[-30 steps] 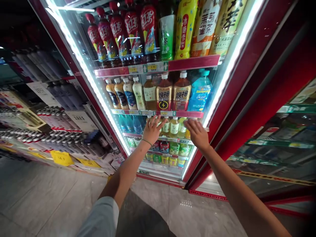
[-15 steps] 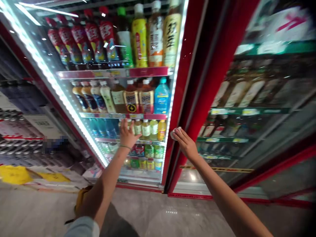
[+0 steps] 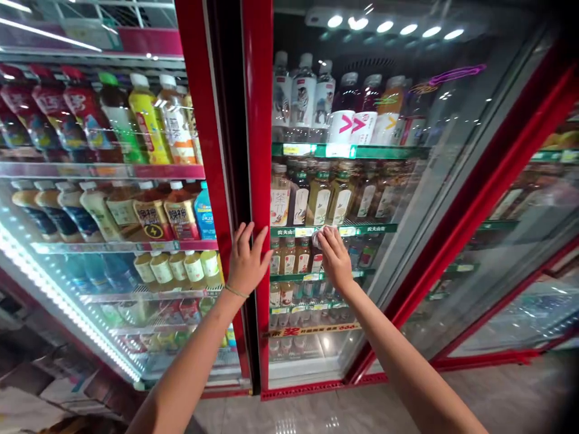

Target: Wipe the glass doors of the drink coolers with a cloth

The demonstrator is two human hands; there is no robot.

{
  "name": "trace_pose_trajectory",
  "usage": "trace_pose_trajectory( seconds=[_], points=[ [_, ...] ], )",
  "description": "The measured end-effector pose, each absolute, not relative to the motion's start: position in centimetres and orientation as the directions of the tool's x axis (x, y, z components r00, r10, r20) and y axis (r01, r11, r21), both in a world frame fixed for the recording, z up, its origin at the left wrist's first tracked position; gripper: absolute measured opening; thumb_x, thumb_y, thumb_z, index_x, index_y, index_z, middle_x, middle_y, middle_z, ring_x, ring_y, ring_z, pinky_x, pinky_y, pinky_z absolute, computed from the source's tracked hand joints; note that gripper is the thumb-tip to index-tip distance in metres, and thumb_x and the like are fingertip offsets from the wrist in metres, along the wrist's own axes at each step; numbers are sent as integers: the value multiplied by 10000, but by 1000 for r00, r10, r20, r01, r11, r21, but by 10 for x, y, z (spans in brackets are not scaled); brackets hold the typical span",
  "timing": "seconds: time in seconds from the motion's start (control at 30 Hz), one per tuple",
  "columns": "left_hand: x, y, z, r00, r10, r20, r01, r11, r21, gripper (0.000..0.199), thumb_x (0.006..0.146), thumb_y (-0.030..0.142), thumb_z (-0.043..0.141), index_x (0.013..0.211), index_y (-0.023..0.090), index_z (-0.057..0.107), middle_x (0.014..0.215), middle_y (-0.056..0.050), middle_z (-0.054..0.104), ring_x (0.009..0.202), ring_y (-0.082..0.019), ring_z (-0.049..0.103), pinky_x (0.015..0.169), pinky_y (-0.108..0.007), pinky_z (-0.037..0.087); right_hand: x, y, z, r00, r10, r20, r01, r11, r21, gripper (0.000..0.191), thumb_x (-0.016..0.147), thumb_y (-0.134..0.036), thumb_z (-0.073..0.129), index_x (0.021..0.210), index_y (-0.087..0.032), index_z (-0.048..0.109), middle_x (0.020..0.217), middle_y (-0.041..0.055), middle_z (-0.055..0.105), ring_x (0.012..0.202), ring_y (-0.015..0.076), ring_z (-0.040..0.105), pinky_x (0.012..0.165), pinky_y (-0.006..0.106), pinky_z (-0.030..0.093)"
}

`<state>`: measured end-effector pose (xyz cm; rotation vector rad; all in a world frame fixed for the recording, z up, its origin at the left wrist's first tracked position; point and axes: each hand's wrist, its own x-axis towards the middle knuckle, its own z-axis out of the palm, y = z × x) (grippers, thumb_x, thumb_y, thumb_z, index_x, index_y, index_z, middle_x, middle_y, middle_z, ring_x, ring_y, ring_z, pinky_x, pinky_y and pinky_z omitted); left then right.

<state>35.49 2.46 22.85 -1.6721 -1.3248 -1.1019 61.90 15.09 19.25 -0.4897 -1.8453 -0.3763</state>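
Observation:
My right hand (image 3: 337, 256) holds a crumpled white wiping cloth (image 3: 317, 240), possibly a tissue, under its fingertips at the glass door (image 3: 384, 265) of the right-hand drinks fridge. Most of the cloth is hidden by the fingers. My left hand (image 3: 246, 262), fingers spread and holding nothing, is at the red door frame (image 3: 259, 150) between the two fridges. Whether its fingertips touch the frame I cannot tell. Behind the glass near my right hand stand rows of tea bottles (image 3: 322, 202) on green-edged shelves.
On the left, a lit fridge holds several rows of bottled drinks (image 3: 149, 211). Another red frame (image 3: 479, 205) slants up the right side, with more shelves beyond. Grey tiled floor (image 3: 307, 416) runs along the bottom. Stacked goods (image 3: 54, 367) stand at lower left.
The view has swung right. My right hand has gone with the cloth from the red frame to the right-hand door's glass; my left hand has moved from the left fridge to the frame.

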Motion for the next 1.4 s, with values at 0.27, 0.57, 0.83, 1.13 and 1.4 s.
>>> trace_pose_trajectory(
  seconds=[0.27, 0.57, 0.83, 1.13, 1.4],
  points=[
    [423, 69, 254, 235, 385, 893, 954, -267, -136, 662, 952, 321, 660, 1567, 213, 438, 1622, -204, 392, 1550, -417, 300, 1244, -640, 317, 654, 174, 214, -203, 66, 977, 676, 732, 91, 694, 1020, -61, 434, 1623, -382, 312, 1610, 24, 487, 1544, 264, 367, 1257, 561, 415],
    [500, 106, 243, 11, 281, 960, 995, -94, 16, 910, 927, 395, 688, 1656, 150, 202, 1640, -326, 236, 1572, -550, 23, 1163, -851, 71, 782, 220, 230, -125, -16, 992, 772, 627, 107, 661, 1022, -81, 479, 1597, -390, 380, 1519, 48, 597, 1492, 255, 471, 1211, 525, 482],
    [663, 137, 234, -169, 235, 957, 961, -178, 213, 514, 941, 321, 669, 1437, 220, 579, 1557, -213, 420, 1523, -438, 308, 1229, -696, 273, 928, 239, 239, 71, 82, 994, 559, 822, -108, 533, 1060, -268, 461, 1560, -450, 434, 1521, 53, 564, 1405, 304, 535, 1202, 578, 429],
    [840, 203, 273, -109, 653, 750, 641, -530, 555, 331, 999, 287, 578, 1323, 218, 592, 1189, -89, 707, 1023, -177, 707, 909, -318, 583, 1005, 243, 287, 102, 422, 901, 251, 865, -434, 440, 1008, -298, 474, 1430, -314, 597, 1420, 69, 643, 1327, 260, 588, 1159, 496, 476],
    [862, 210, 296, -210, 789, 577, 759, -240, 605, 101, 980, 307, 628, 990, 216, 585, 899, -34, 727, 869, -195, 706, 752, -279, 475, 1018, 249, 283, 46, 605, 795, -48, 796, -603, 438, 970, -333, 549, 1397, -278, 631, 1442, 58, 653, 1318, 254, 613, 1184, 465, 452]
  ],
)
